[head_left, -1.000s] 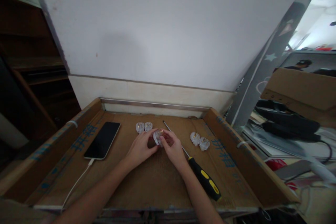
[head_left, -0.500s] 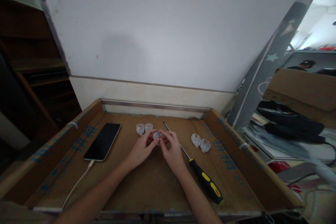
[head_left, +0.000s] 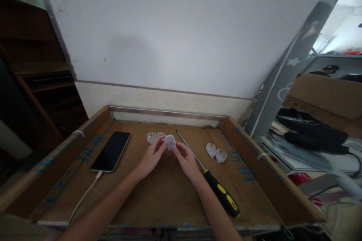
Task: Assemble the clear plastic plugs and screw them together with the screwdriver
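Left of the screwdriver (head_left: 222,194)'s shaft, a clear plastic piece (head_left: 170,142) was held up off the cardboard-covered surface (head_left: 169,203). Both hands shared the grip: the left hand (head_left: 152,154) pinched its left edge, and the right hand (head_left: 186,160) had thumb and fingers closed at its lower right.

Farther left of the screwdriver, partly behind the left hand, sat one pair of clear pieces (head_left: 151,137); a second pair (head_left: 221,155) lay just right of its shaft. Metal showed inside both pairs, which appeared open, so the work on them looked unfinished. Whether the held piece was one half or a joined whole could not be told, so its own progress was unclear. The screwdriver itself lay unheld. Well left of it, a phone (head_left: 111,151) rested with a white cable (head_left: 85,197) plugged in.
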The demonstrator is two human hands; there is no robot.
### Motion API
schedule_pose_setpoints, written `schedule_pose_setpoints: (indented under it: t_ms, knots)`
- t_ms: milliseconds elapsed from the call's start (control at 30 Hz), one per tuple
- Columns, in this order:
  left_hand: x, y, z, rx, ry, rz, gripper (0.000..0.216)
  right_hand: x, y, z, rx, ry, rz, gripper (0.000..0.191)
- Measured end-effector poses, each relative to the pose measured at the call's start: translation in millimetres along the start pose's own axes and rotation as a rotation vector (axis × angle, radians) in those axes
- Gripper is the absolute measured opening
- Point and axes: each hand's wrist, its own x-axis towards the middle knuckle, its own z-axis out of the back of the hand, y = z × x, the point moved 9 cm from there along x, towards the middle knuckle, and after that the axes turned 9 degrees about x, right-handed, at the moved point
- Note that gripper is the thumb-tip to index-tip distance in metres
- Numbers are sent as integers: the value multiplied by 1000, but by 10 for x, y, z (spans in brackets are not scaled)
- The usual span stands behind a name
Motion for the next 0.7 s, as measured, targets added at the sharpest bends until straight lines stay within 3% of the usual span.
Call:
schedule_pose_setpoints:
  t_ms: [333, 700]
  knots:
    - [-23, -113, 53, 72, -68, -87, 30, -40, 154, -65, -21, 55, 72, 37]
    - [-90, -232, 55, 266, -47, -213, 28, -48, 262, -5, -158, -13, 134, 28]
